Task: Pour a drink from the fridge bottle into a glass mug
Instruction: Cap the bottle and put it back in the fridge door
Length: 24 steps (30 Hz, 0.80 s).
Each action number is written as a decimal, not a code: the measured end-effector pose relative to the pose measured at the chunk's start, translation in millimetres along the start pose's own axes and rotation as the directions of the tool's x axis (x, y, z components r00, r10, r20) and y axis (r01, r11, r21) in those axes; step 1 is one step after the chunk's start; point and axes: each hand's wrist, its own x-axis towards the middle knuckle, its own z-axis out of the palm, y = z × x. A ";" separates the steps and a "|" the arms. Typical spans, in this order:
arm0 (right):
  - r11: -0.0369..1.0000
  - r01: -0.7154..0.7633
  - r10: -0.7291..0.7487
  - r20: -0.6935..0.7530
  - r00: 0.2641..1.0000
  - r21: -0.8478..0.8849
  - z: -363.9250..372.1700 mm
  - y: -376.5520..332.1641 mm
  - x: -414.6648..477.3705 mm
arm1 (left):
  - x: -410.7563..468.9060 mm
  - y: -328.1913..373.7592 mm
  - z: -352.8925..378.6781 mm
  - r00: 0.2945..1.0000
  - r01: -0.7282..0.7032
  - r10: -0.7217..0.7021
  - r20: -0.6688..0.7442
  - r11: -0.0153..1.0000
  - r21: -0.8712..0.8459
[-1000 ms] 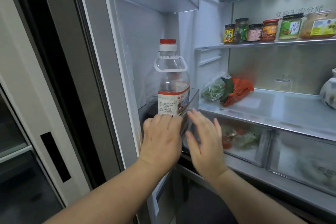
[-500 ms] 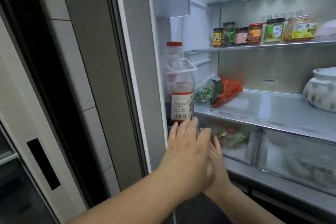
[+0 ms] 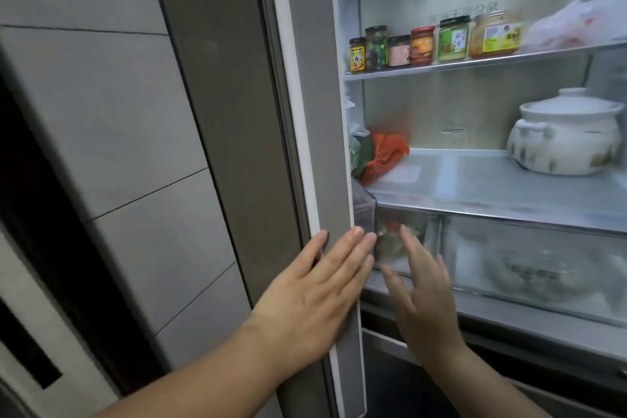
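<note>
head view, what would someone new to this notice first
Two open hands fill the lower middle: the left hand lies flat on the edge of the fridge door, and the right hand hangs with fingers spread before a clear drawer. Behind them the lit shelves draw the eye, with a row of jars on the upper shelf and a white lidded pot on the one below, at the right.

Both arms reach forward, left hand (image 3: 314,285) and right hand (image 3: 422,292) flat, fingers (image 3: 353,244) straight.
</note>
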 end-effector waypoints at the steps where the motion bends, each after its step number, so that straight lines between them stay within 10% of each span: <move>1: 0.999 0.033 -0.032 -0.036 0.999 0.020 -2.8 3.2 -13.7 | 8.3 3.4 0.2 1.000 -0.001 0.001 -0.007 1.000 0.008; 6: 0.978 0.152 -0.131 0.146 0.981 -0.145 3.7 18.2 -82.3 | 54.2 29.0 -3.1 0.998 -0.048 0.045 0.031 0.993 0.106; 10: 0.938 0.043 0.130 0.464 0.876 -0.343 11.7 13.8 -76.2 | 90.9 41.9 -5.4 0.988 -0.111 0.102 0.117 0.991 0.071; 16: 0.936 -0.158 0.270 0.357 0.894 -0.314 -3.2 15.6 -57.1 | 86.7 53.2 10.8 0.977 -0.187 0.157 -0.146 0.957 -0.220; 24: 0.941 -0.320 0.334 0.170 0.927 -0.108 30.0 23.2 -65.7 | 84.8 54.3 50.1 0.966 -0.223 0.240 0.094 0.961 -0.162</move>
